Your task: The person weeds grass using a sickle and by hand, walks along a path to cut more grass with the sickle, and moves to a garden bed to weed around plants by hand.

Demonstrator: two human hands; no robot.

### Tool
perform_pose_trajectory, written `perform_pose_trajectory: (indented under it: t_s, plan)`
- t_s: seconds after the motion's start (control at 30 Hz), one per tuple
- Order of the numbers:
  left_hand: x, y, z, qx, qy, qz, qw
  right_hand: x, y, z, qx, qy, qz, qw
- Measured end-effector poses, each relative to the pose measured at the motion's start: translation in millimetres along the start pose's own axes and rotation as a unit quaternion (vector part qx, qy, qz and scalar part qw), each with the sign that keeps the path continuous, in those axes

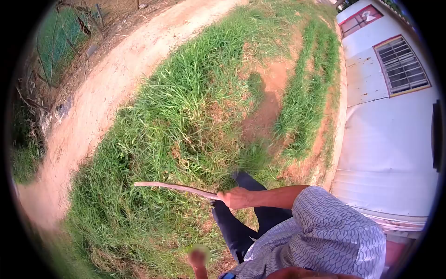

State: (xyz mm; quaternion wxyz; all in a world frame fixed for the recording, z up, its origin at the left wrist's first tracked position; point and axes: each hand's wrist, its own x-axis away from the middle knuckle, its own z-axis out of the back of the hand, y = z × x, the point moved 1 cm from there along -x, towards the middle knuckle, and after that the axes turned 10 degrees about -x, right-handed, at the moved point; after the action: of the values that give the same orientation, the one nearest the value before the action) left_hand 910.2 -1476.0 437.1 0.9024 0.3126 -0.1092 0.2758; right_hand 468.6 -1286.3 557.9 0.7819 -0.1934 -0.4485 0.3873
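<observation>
My right hand (pixel 236 198) is closed around a long, slightly curved wooden stick (pixel 174 187). Its pale end points left over the tall grass, and the other end is hidden at my fist. My left hand (pixel 198 257) is low in the view, over the grass and apart from the stick. It is blurred, so its fingers cannot be made out. Above my right hand, a green clump (pixel 255 158) looks smeared by motion. My dark-trousered legs (pixel 232 228) show below the right forearm.
Thick grass (pixel 176 97) surrounds a patch of bare soil (pixel 267 116). A dirt path (pixel 97 97) curves along the left, with green netting (pixel 58 42) beyond it. A white wall (pixel 385 144) with a barred window (pixel 402 65) stands at the right.
</observation>
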Motion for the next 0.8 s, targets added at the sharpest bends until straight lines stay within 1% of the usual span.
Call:
perform_pose_trajectory:
  t_s: [0.03,0.07,0.13,0.17,0.2,0.23,0.27,0.33,0.37,0.43,0.47,0.5,0.53,0.57,0.63,0.67,0.73,0.77,0.8]
  plan:
    - [7,8,3,0.012,-0.057,0.102,0.993,-8,15,-10,0.051,0.037,0.078,0.995]
    - [9,22,10,-0.002,-0.092,0.155,0.984,-18,39,-11,0.053,0.044,0.079,0.994]
    - [14,45,20,-0.049,-0.123,0.181,0.974,-29,73,-15,0.079,0.030,0.035,0.996]
    - [16,56,24,-0.073,-0.136,0.188,0.970,-13,78,18,0.134,-0.018,-0.017,0.991]
    - [16,67,26,-0.100,-0.144,0.181,0.968,-3,111,20,0.156,0.013,-0.030,0.987]
    - [16,80,28,-0.125,-0.151,0.174,0.965,18,127,29,0.126,0.114,-0.088,0.982]
    - [17,94,29,-0.149,-0.157,0.164,0.962,35,139,51,0.081,0.094,-0.181,0.976]
    - [16,122,29,-0.201,-0.169,0.128,0.956,74,147,96,0.005,0.141,-0.262,0.955]
    - [17,131,27,-0.231,-0.174,0.105,0.952,88,154,109,-0.003,0.151,-0.264,0.953]
    - [13,157,28,-0.282,-0.185,0.047,0.940,111,168,137,-0.075,0.196,-0.279,0.937]
    - [6,170,28,-0.307,-0.188,0.016,0.933,119,170,155,-0.083,0.206,-0.281,0.934]
    - [1,180,30,-0.329,-0.195,-0.015,0.924,130,171,167,-0.256,0.204,-0.335,0.884]
    - [-7,192,35,-0.345,-0.202,-0.041,0.916,141,169,174,-0.423,0.191,-0.374,0.803]
    - [-14,202,37,-0.362,-0.207,-0.066,0.907,152,172,175,-0.436,0.196,-0.371,0.796]
    - [-29,220,43,-0.378,-0.206,-0.099,0.897,188,179,170,-0.522,0.249,-0.349,0.737]
    - [-41,225,45,-0.378,-0.195,-0.111,0.898,205,176,160,-0.535,0.254,-0.347,0.727]
    - [-61,225,45,-0.365,-0.161,-0.138,0.907,244,163,140,-0.377,0.383,-0.306,0.786]
    - [-69,226,54,-0.378,-0.163,-0.145,0.900,260,167,122,-0.390,0.388,-0.307,0.777]
    - [-79,231,60,-0.365,-0.162,-0.148,0.905,277,175,104,-0.370,0.368,-0.328,0.788]
